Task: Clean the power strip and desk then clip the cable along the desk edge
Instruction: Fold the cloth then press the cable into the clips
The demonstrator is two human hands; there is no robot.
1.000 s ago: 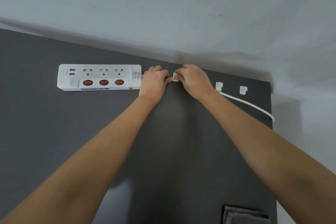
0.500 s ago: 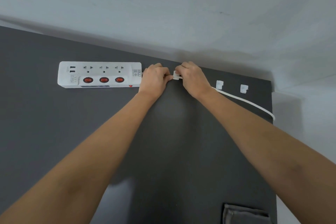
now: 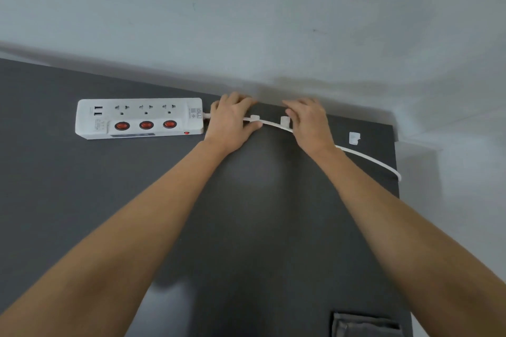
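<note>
White cable (image 3: 269, 123) curving through two clips, off desk (image 3: 82, 200) edge.

Soft, even, cool light — no hard glare. Dull pale sheen on the dark desk (image 3: 252, 180) at centre, another at 6 o'clock. Broad diffuse shadow along the wall (image 3: 273, 22) just above the desk's far edge. Wide-angle bowing toward 3 and 9 o'clock — forearms swell at the lower corners. Fingertips (image 3: 287, 102) slightly motion-blurred; overall compression softness.
</note>
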